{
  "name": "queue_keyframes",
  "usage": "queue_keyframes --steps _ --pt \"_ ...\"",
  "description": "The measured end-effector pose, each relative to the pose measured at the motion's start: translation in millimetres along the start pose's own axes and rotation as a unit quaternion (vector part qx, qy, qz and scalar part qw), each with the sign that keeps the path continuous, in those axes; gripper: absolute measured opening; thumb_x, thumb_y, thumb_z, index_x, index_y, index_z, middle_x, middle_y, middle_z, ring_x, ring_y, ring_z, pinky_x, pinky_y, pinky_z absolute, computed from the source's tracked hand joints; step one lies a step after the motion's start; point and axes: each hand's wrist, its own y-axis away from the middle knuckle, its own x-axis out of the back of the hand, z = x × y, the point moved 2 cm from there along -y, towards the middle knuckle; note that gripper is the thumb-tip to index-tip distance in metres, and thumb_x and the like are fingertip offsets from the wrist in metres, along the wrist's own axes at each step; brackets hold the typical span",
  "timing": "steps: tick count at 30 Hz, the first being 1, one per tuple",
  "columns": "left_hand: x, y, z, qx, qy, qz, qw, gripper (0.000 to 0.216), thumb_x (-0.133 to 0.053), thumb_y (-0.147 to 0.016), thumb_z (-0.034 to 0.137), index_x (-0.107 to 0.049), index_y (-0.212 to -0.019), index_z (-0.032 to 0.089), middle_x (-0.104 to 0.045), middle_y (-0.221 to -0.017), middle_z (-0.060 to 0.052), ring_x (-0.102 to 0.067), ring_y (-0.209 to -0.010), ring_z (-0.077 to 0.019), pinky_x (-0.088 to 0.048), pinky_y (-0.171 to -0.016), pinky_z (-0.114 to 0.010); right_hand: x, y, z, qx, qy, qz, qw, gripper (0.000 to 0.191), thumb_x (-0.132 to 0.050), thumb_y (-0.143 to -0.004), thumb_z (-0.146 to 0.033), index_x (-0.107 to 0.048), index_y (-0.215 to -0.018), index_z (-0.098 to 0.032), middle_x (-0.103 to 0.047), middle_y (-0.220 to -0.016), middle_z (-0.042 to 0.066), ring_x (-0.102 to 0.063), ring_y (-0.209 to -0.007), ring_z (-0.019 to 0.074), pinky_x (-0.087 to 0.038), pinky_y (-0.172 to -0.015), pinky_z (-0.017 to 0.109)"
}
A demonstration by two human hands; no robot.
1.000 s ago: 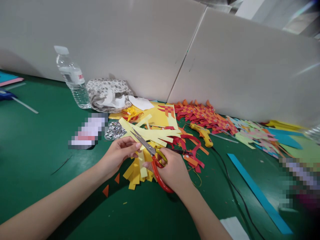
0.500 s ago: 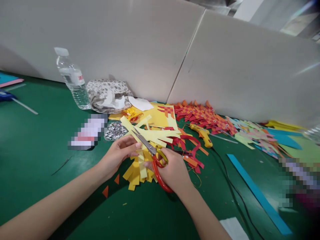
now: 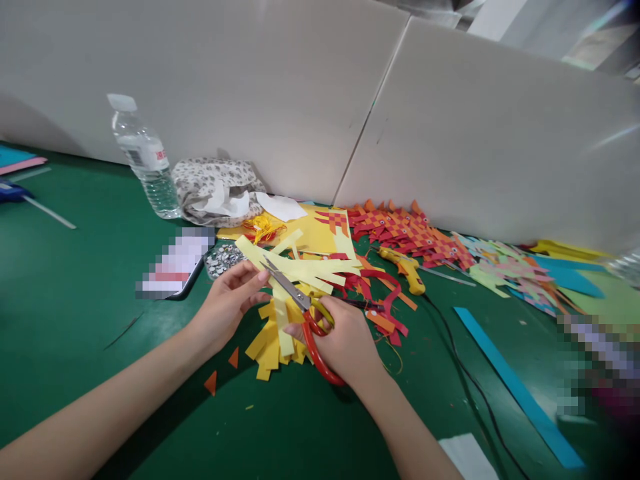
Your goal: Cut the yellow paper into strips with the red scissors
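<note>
- A green table (image 3: 280,433) spreads under my hands; a grey partition (image 3: 225,80) stands at twelve o'clock from my scissors (image 3: 300,299).
- My right hand (image 3: 345,340) grips the scissors' handles, blades crossing pale yellow paper (image 3: 310,269).
- My left hand (image 3: 227,300) meets the paper near the blade tips; whether it pinches, I can't tell.
- Bottle (image 3: 147,163) at ten, orange checkered paper pieces (image 3: 413,230) at two, glue gun (image 3: 407,268) nearly three, its cord (image 3: 460,367) trailing toward me.
</note>
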Motion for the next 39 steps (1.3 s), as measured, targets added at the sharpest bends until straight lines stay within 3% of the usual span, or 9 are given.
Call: queue_keyframes --steps 10,27,39 --pt "-0.9 -0.3 -2.6 0.014 0.042 0.014 0.999 0.014 -0.073 -0.070 0.021 -0.060 -0.067 0.017 -0.055 -0.068 0.004 -0.054 -0.062 -0.0061 -0.052 -0.055 -0.014 -0.7 0.8 0.3 -0.009 -0.023 -0.013 1.000 0.043 -0.063 -0.066 -0.048 -0.029 -0.058 -0.022 -0.039 -0.055 -0.006 -0.033 -0.051 0.0097 -0.026 -0.048 0.022" --pt "1.1 -0.6 -3.4 0.013 0.015 0.036 0.999 0.013 -0.074 -0.067 0.025 -0.064 -0.066 0.018 -0.059 -0.067 0.005 -0.056 -0.063 -0.0064 -0.049 -0.057 -0.015 0.9 0.5 -2.7 0.015 -0.043 -0.004 0.999 0.044 -0.063 -0.067 -0.045 -0.028 -0.056 -0.021 -0.036 -0.051 -0.007 -0.031 -0.048 0.0081 -0.028 -0.047 0.021" --pt "1.3 -1.9 -4.2 0.017 0.005 0.033 0.999 0.015 -0.077 -0.063 0.024 -0.065 -0.067 0.017 -0.060 -0.069 0.004 -0.055 -0.062 -0.0063 -0.050 -0.057 -0.015 0.1 1.3 -2.1 -0.007 0.011 -0.018 1.000 0.043 -0.060 -0.067 -0.052 -0.030 -0.060 -0.022 -0.040 -0.054 -0.006 -0.034 -0.049 0.0097 -0.027 -0.047 0.022"
